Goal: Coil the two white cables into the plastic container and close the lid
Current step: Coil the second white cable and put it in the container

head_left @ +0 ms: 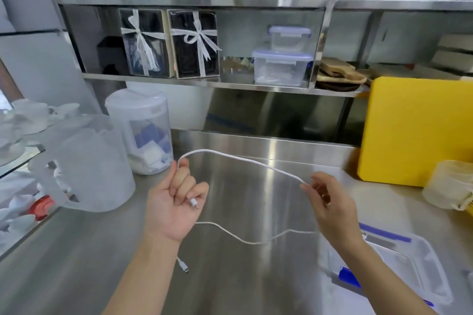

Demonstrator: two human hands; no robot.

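Observation:
A white cable (238,159) arcs above the steel counter between my two hands. My left hand (176,202), palm up, is closed around one end, with its small plug showing at the fingertips. My right hand (325,202) pinches the same cable further along, at the right end of the arc. A second stretch of white cable (230,231) lies on the counter below, and a plug end (183,264) peeks out beside my left forearm. Whether this is a separate cable I cannot tell. The clear plastic container (419,261) with blue clips sits at the lower right, partly behind my right forearm.
A frosted plastic jug (87,163) and a tall canister (143,130) stand at the left. At the right a yellow cutting board (414,130) leans upright, with a pale yellow basket (450,184) in front. Shelves behind hold gift boxes and stacked lidded containers (281,64).

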